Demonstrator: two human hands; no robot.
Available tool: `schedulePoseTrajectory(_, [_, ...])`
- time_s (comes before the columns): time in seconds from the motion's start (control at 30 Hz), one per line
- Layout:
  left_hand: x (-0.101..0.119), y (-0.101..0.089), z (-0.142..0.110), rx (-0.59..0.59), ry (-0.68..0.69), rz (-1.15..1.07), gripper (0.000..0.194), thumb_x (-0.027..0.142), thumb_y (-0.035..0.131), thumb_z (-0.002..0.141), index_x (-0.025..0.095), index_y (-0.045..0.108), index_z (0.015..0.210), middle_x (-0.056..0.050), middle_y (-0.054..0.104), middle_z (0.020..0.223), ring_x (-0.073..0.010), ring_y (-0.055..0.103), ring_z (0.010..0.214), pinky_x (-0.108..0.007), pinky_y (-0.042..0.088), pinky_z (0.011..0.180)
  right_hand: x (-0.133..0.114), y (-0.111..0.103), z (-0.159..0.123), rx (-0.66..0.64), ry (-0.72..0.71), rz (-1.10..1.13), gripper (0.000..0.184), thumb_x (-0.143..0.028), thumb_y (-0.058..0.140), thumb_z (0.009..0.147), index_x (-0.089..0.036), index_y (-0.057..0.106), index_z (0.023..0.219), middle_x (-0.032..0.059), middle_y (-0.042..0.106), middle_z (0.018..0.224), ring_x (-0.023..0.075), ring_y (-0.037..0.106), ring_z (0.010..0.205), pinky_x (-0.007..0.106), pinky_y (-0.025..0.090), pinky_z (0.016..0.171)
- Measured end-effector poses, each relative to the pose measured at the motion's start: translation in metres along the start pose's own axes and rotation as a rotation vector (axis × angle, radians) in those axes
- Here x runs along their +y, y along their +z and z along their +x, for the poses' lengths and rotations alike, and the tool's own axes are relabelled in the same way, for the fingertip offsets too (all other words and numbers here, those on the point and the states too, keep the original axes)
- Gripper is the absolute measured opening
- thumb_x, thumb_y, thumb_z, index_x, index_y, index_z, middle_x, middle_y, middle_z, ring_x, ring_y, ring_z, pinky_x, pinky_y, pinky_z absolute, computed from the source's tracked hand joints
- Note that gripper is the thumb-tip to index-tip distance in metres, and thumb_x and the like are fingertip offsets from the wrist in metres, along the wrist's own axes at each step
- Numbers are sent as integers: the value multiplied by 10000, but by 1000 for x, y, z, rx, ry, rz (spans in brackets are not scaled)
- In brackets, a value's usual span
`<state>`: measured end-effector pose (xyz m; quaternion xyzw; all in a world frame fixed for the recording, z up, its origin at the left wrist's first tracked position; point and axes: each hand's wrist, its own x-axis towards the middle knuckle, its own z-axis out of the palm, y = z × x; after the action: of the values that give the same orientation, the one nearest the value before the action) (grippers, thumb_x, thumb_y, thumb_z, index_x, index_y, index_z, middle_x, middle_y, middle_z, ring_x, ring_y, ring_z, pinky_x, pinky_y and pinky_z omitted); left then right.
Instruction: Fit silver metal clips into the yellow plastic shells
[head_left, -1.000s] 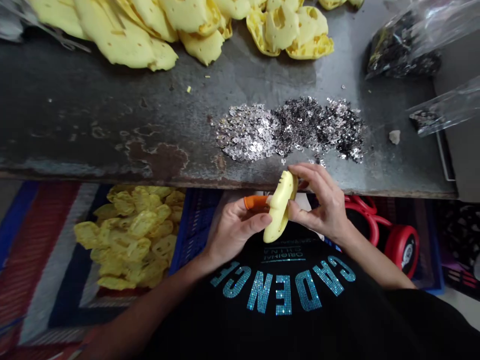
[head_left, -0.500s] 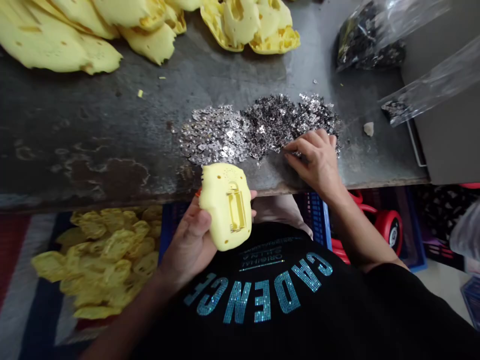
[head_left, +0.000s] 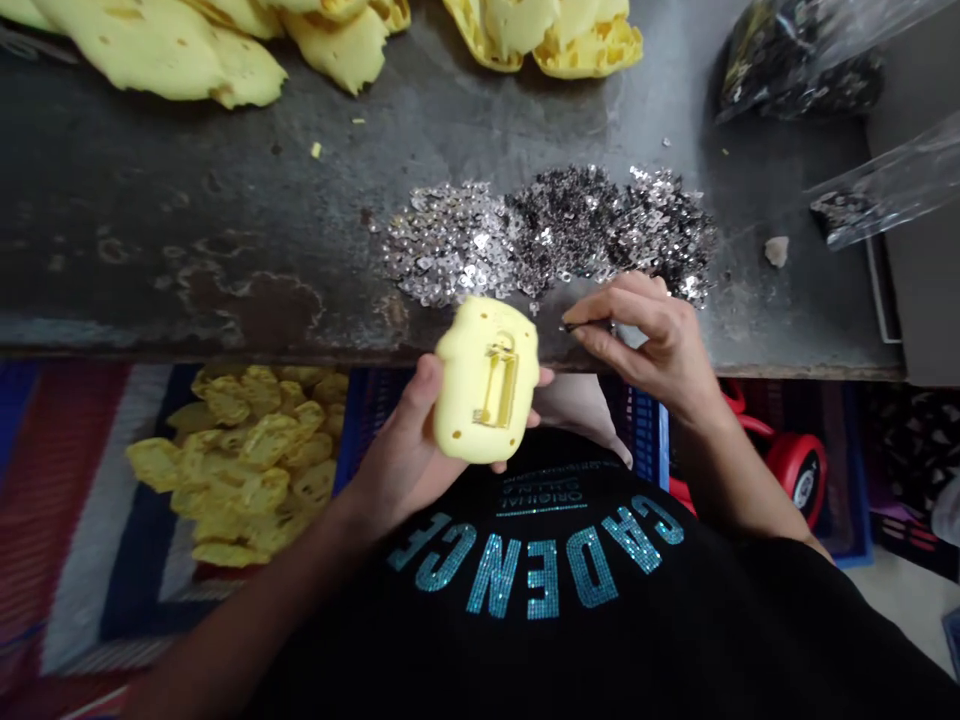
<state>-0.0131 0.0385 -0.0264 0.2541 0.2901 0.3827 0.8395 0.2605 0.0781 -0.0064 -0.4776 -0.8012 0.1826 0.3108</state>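
Cradling a yellow plastic shell (head_left: 461, 395), its battery compartment (head_left: 496, 388) facing up, my left hand (head_left: 411, 430) sits at the near edge of the workbench (head_left: 480, 130); my right hand (head_left: 654, 338) pinches a small dark piece (head_left: 573, 326) beside the heaped metal plates (head_left: 566, 228).

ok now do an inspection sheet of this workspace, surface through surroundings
Surface: dark bench, scuffed and stained
Job's things: yellow shell, recess facing the camera; small dark piece; metal pieces heaped on the bench
Clutter: pale lump, yellow scrap
Hands: left hand holds the yellow shell; right hand pinches the small dark piece
Cables: nothing seen
Surroundings: stacked yellow shells at the back; plastic bag, upper right; yellow parts and red object below
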Motion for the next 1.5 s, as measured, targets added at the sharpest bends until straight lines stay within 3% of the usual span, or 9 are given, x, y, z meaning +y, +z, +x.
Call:
schedulePoseTrajectory(0.17, [-3, 2, -3, -25, -80, -83, 728, 812, 823, 959, 222, 825, 1386, -112, 891, 1121, -278, 876, 798, -214, 550, 404, -33, -9, 1, -100, -114, 123, 167, -414, 679, 1162, -292, 793, 1155, 5, 848, 1043, 222, 748, 921, 431, 496, 919])
schedulePoseTrajectory(0.37, [-6, 8, -12, 7, -96, -40, 788, 816, 745, 993, 189, 749, 1470, -160, 866, 1157, -360, 900, 871, -208, 499, 396, -46, -15, 9, -165, -252, -26, 171, -422, 656, 1176, -290, 761, 1149, 28, 795, 1069, 245, 705, 988, 450, 518, 936])
schedulePoseTrajectory(0.53, [-5, 12, -12, -80, -77, -79, 685, 747, 803, 992, 200, 726, 1396, -129, 875, 1102, -283, 873, 755, -206, 515, 368, -49, -19, 10, -226, -341, -103, 180, -399, 597, 1196, -300, 747, 1199, 37, 767, 1087, 247, 664, 998, 482, 528, 949])
schedulePoseTrajectory(0.63, [-4, 16, -13, -56, -85, -59, 665, 725, 802, 1008, 196, 727, 1405, -127, 876, 1080, -278, 870, 753, -199, 503, 365, -51, -21, 8, -240, -367, -149, 216, -369, 541, 1213, -309, 748, 1204, 42, 760, 1101, 251, 657, 1019, 497, 536, 952])
schedulePoseTrajectory(0.9, [-7, 18, -12, -61, -110, -51, 748, 770, 812, 972, 237, 722, 1489, -112, 881, 1123, -339, 901, 852, -199, 502, 367, -49, -13, -5, -157, -389, -161, 229, -364, 571, 1201, -339, 742, 1352, 49, 780, 1181, 269, 666, 1054, 506, 530, 963])
schedulePoseTrajectory(1.07, [-11, 13, -12, -102, -103, -39, 762, 791, 673, 1060, 223, 678, 1567, -95, 881, 1225, -354, 902, 958, -184, 514, 439, -48, -6, -17, 18, -442, -161, 181, -330, 657, 1173, -305, 732, 1336, 42, 823, 1102, 238, 672, 917, 445, 493, 812])
schedulePoseTrajectory(1.2, [-13, 15, -13, -87, -81, -29, 774, 800, 662, 1068, 208, 677, 1567, -122, 875, 1284, -345, 896, 974, -205, 532, 453, -47, -8, -22, 107, -326, -81, 132, -267, 716, 1138, -280, 755, 1263, 40, 848, 1121, 227, 715, 949, 434, 554, 847])
schedulePoseTrajectory(1.37, [-18, 19, -15, 92, 129, 75, 682, 557, 1026, 880, 262, 705, 1405, -69, 881, 1252, -267, 879, 1027, -280, 710, 785, -40, -3, -12, -74, -120, 228, 445, -464, 787, 1092, -229, 711, 1462, 96, 790, 1399, 237, 766, 1144, 398, 664, 930])
schedulePoseTrajectory(1.5, [-22, 13, -22, 44, 204, 240, 696, 449, 1000, 942, 296, 691, 1546, -65, 879, 1287, -223, 866, 985, -262, 680, 817, -37, 11, -10, -88, -79, 294, 494, -430, 799, 1050, -234, 669, 1484, 70, 760, 1372, 209, 759, 1077, 405, 693, 964])
